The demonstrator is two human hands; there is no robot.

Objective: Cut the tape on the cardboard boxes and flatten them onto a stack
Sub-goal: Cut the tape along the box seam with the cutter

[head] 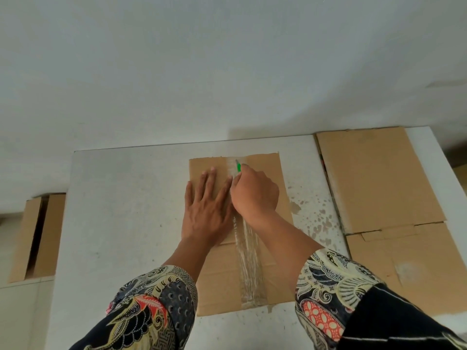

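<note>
A sealed cardboard box [262, 178] lies on the white table [126, 210] at the middle of the view, its top face crossed from 12 o'clock to 6 o'clock by a strip of clear tape [249, 263]. At the 12 o'clock end of that strip the right hand [254, 195] is curled into a fist round a green cutter [238, 166], whose tip rests on the tape close to the far edge of the box. Just beside it, at 9 o'clock, the left hand [206, 213] lies flat on the cardboard with its fingers spread and straight, pressing the top down, its little-finger side touching the right fist. Both forearms come up from 6 o'clock in patterned dark sleeves [151, 306]. At 3 o'clock, on the same table, flattened cardboard sheets [379, 183] lie one over another, apart from the box. At 9 o'clock, past the table's left edge and lower down, stands another cardboard box [35, 238] with a dark gap between its flaps. A pale wall [227, 59] fills the 12 o'clock half.
</note>
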